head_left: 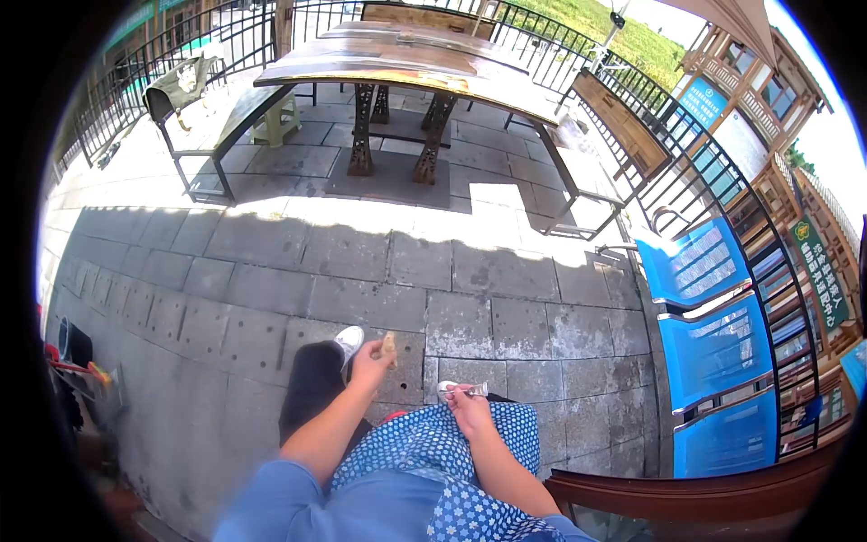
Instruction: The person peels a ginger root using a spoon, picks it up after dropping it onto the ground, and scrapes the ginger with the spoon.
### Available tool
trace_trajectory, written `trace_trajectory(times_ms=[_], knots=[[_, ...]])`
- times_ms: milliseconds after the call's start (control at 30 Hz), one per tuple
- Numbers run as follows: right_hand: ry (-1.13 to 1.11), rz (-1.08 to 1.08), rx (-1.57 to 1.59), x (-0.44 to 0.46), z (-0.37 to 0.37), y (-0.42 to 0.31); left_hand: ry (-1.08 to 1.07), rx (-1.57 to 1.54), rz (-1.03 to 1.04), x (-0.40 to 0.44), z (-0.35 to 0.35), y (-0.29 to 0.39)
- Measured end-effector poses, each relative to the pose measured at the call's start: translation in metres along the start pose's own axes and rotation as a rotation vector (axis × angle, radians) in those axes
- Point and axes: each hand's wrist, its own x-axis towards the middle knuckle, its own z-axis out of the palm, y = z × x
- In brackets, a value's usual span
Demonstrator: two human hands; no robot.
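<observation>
My left hand is closed around a small, light-brown, elongated piece, whose upper end sticks out past my fingers. What it is made of is too small to tell. In my right hand is a small tool with a flat silvery head, pointing to the right; its handle is mostly covered by my fingers. The two hands are apart, both in front of my lap. A blue apron with white flowers covers my lap. White shoes show beyond my hands.
Grey paving spreads ahead. A long wooden table on metal legs stands beyond, with benches beside it. Blue linked seats line the black railing at right. A dark bucket is at far left.
</observation>
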Motion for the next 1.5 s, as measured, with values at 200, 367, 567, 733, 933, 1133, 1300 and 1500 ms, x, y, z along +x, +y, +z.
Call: trace_trajectory(times_ms=[200,367,567,733,933,1133,1300,1500], knots=[[-0.014,0.024,-0.099,0.005,-0.006,0.004,-0.114,-0.222,-0.140,-0.007,-0.007,-0.034],[-0.027,0.046,-0.219,0.003,-0.007,0.002,-0.155,-0.333,-0.388,-0.004,-0.010,-0.053],[0.024,0.054,-0.122,0.009,-0.015,0.008,-0.168,-0.206,-0.363,-0.002,-0.015,-0.062],[0.028,0.032,-0.153,-0.001,-0.009,0.000,-0.236,-0.109,-0.349,0.018,-0.021,-0.091],[0.078,-0.047,-0.224,-0.004,-0.008,0.000,-0.326,-0.140,-0.382,0.026,-0.030,-0.099],[0.060,-0.102,-0.206,0.001,-0.018,0.000,-0.450,-0.075,-0.371,0.032,-0.032,-0.101],[0.056,-0.127,-0.213,0.000,-0.019,0.001,-0.456,-0.185,-0.421,0.041,-0.033,-0.108],[0.098,-0.149,-0.242,-0.010,-0.012,-0.005,-0.425,-0.095,-0.376,0.018,-0.025,-0.084]])
